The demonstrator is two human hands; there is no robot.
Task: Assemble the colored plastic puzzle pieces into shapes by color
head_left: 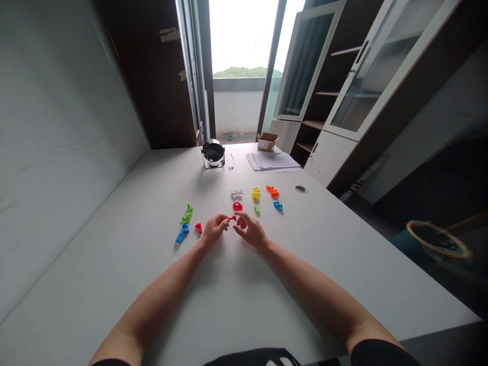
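Note:
Over the middle of the white table, my left hand (214, 229) pinches a small red plastic piece (232, 218) between thumb and fingertips. My right hand (250, 232) is close by on the right, thumb and fingers apart around the free end of that piece; whether a fingertip touches it is hard to tell. Just beyond the hands lies a red plastic part (237, 206). Another red piece (199, 228) rests left of my left hand, beside linked blue pieces (182, 234) and green pieces (187, 214).
White pieces (237, 194), yellow pieces (256, 193), orange pieces (272, 191), a blue cluster (278, 206) and a green piece (256, 209) lie beyond my hands. Farther back are a round black device (213, 153), papers (275, 160) and a cardboard box (267, 142). A cable hole (301, 189) is at right.

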